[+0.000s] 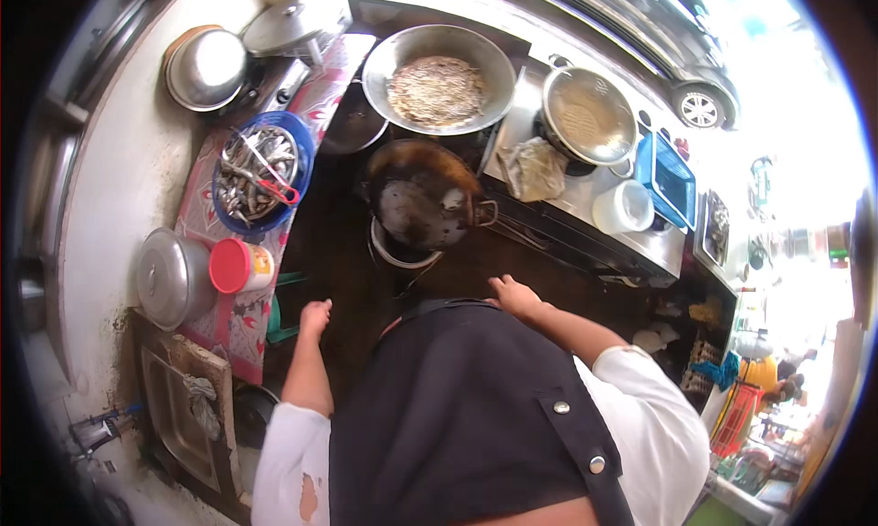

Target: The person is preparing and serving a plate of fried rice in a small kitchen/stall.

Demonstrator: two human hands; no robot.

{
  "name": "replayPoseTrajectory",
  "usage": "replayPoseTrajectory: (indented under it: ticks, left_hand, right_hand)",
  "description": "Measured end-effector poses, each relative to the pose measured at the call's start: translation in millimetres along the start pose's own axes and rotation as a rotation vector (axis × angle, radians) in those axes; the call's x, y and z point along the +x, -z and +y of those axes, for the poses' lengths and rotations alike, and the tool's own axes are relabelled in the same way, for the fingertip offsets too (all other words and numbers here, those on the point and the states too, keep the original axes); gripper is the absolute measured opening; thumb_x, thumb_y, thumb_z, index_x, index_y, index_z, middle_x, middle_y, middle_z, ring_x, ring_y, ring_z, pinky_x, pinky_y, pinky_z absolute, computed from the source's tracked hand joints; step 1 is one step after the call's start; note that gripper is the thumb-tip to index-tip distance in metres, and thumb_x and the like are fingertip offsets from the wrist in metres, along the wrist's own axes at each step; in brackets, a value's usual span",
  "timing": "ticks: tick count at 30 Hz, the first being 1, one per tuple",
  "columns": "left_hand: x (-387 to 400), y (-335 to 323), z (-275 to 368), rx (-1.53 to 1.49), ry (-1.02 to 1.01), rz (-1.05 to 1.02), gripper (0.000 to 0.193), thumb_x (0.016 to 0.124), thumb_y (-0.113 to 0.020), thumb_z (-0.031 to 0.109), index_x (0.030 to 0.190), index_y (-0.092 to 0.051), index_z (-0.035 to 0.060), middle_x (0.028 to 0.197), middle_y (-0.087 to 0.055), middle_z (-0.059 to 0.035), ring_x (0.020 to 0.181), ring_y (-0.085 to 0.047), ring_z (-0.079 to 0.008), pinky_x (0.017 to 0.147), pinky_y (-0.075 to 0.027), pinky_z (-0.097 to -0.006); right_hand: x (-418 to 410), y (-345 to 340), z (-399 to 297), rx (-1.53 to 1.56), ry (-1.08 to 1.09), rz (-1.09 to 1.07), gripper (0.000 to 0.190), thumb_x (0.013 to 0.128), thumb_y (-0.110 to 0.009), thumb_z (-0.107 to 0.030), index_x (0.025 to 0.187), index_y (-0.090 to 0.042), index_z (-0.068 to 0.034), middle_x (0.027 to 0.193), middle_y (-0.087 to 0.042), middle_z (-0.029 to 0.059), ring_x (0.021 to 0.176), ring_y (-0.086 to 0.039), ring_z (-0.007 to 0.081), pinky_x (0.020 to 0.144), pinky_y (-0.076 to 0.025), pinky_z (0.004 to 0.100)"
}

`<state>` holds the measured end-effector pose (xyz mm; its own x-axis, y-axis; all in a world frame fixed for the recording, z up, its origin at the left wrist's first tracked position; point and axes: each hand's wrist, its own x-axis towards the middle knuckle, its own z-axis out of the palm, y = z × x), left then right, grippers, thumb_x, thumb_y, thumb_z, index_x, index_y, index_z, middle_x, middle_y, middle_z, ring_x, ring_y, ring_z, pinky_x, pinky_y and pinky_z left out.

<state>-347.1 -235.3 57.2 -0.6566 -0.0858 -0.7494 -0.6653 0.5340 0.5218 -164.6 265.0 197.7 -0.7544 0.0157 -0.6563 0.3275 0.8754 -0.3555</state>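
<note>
My left hand (317, 318) hangs over the dark floor, its fingers loosely curled and nothing visible in them. It is nearest to the cloth-covered counter (240, 330) and a green plastic item (282, 320) below that counter's edge. In front of my apron (446, 389), my right hand (516, 297) hangs with fingers partly spread and holds nothing I can see. Ahead of both hands stands a blackened wok (422, 197) on a burner. Behind it a wide metal pan (439, 80) holds frying food in bubbling oil.
Small fish and red-handled tongs (278, 191) lie in a blue basin (306, 145) at left. Nearby stand a red-lidded tub (230, 265), a lidded pot (164, 279) and a sink (182, 416). The right stove holds a pot (590, 118), cloth (531, 169), white container (623, 207) and blue basket (665, 176).
</note>
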Motion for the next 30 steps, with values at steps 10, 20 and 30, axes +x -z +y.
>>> replayPoseTrajectory:
  ticks: [10, 20, 30]
  left_hand:
    - [-127, -227, 135, 0.667, -0.004, -0.338, 0.06, 0.088, -0.071, 0.048, 0.13, -0.065, 0.0055, 0.132, -0.065, -0.019, 0.11, -0.067, -0.0332, 0.095, -0.052, -0.045]
    - [-209, -449, 70, 1.214, -0.281, -0.903, 0.08, 0.086, -0.063, 0.071, 0.128, -0.069, 0.0035, 0.137, -0.064, -0.0176, 0.124, -0.062, -0.0298, 0.106, -0.045, -0.0402]
    - [-256, -501, 104, 1.021, -0.084, -0.862, 0.079, 0.085, -0.07, 0.066, 0.13, -0.068, 0.0009, 0.132, -0.066, -0.0165, 0.115, -0.065, -0.0313, 0.103, -0.047, -0.0438]
  right_hand:
    - [-176, -112, 149, 0.401, -0.212, 0.133, 0.038, 0.091, -0.058, -0.031, 0.118, -0.066, -0.005, 0.113, -0.067, 0.024, 0.108, -0.066, 0.0411, 0.09, -0.054, 0.0468]
    - [-275, -189, 247, 0.569, -0.448, 0.289, 0.034, 0.088, -0.061, -0.031, 0.107, -0.069, -0.004, 0.102, -0.07, 0.0234, 0.101, -0.068, 0.0401, 0.086, -0.054, 0.0449]
    - [-358, -353, 337, 0.949, -0.847, 0.652, 0.039, 0.079, -0.072, -0.035, 0.095, -0.071, 0.0, 0.086, -0.071, 0.0211, 0.085, -0.07, 0.0288, 0.077, -0.052, 0.04]
